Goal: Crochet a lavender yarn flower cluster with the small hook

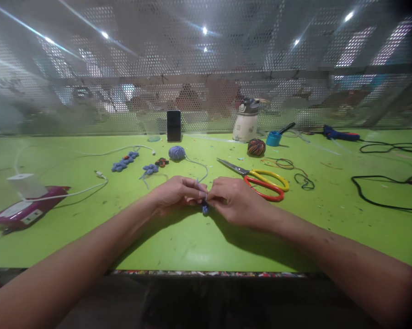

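Note:
Between my two hands, just above the green table (178, 246), is a small blue-purple yarn piece (205, 209). My left hand (178, 194) pinches it from the left. From the right, my right hand (235, 201) pinches at the same piece, its fingertips meeting the left ones. Whether a hook or needle is in the fingers I cannot make out. A strand runs from the hands back to a blue-purple yarn ball (177, 153). Farther left lie a blue crocheted flower (151, 169), a dark and orange flower (162, 162) and a joined strip of blue flowers (125, 161).
Scissors (257, 178) with red and yellow handles lie beside my right hand. Behind them are a multicoloured yarn ball (256, 147), a blue tape roll (273, 138), a bottle (245, 123) and a phone (173, 126). A purple power strip (29, 208) with white cables sits left; a glue gun (339, 133) right.

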`<state>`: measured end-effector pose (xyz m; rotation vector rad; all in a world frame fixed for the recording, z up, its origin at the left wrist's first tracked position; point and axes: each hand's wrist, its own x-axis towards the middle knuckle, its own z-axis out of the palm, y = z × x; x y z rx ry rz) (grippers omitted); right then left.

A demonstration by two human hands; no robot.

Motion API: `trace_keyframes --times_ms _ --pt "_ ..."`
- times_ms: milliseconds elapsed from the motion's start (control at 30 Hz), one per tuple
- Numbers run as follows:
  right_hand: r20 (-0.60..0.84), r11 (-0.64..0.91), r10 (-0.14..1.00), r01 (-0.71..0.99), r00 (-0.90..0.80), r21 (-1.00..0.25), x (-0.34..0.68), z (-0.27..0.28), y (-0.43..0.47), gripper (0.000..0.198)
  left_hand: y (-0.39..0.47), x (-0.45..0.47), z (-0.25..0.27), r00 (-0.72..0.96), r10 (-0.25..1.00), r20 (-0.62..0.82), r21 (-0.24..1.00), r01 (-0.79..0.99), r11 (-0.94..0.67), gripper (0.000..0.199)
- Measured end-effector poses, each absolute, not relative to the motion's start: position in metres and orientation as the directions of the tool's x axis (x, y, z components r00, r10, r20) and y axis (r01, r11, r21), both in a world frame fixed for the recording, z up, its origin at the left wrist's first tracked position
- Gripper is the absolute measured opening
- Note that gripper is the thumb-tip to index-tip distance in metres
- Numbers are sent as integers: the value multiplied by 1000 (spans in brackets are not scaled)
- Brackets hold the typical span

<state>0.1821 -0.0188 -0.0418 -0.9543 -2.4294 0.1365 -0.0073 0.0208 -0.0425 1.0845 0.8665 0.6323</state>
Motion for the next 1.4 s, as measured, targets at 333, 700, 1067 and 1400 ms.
trace_keyframes --times_ms 333,700,1067,1400 --pt "374 769 612 635 -697 -75 182 -41 -25 18 16 0 -49 450 860 -243 944 -94 316 15" --pt "316 475 880 648 -355 -595 182 -35 -13 11 13 3 -46 401 914 66 903 366 -225 6" --pt "201 344 936 641 -288 -686 178 -47 -10 11 7 6 -49 450 804 389 630 506 -589 16" --pt "127 256 956 537 -266 -804 176 -47 -7 12 11 6 -53 409 809 422 669 461 -582 23"
